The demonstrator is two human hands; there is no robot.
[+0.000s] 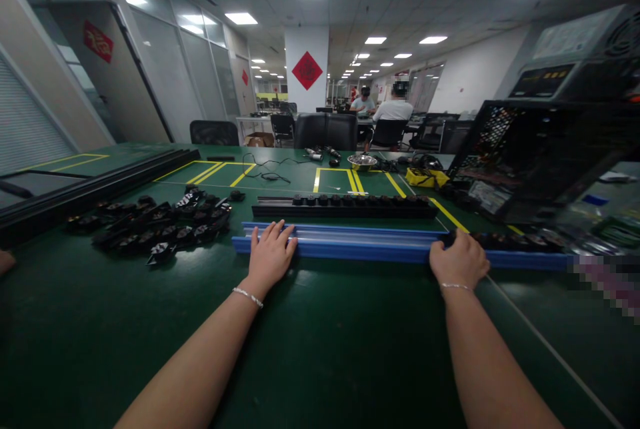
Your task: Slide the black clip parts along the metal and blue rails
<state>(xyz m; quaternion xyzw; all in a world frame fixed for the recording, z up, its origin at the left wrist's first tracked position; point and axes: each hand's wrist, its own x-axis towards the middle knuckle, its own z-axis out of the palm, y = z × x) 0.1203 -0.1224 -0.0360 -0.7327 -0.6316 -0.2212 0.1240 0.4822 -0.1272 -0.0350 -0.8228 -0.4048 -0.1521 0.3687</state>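
A long blue channel rail (360,246) lies across the green table in front of me. My left hand (273,256) rests over its left end, fingers stretched out and slightly spread, touching the rail. Farther right, my right hand (460,259) is closed at the rail with its fingers curled down into it. Something dark shows beside those fingers, but I cannot make out what they hold. Right of that hand, a row of small black parts (525,242) sits along the rail. Just behind lies a black rail (345,208) filled with similar round black pieces.
A pile of loose black parts (165,222) lies at left, near a long black profile (100,182). A metal bowl (363,161), a yellow item (427,177) and cables are farther back. A black computer case (550,156) stands at right. Another person's hand (6,261) shows at the left edge.
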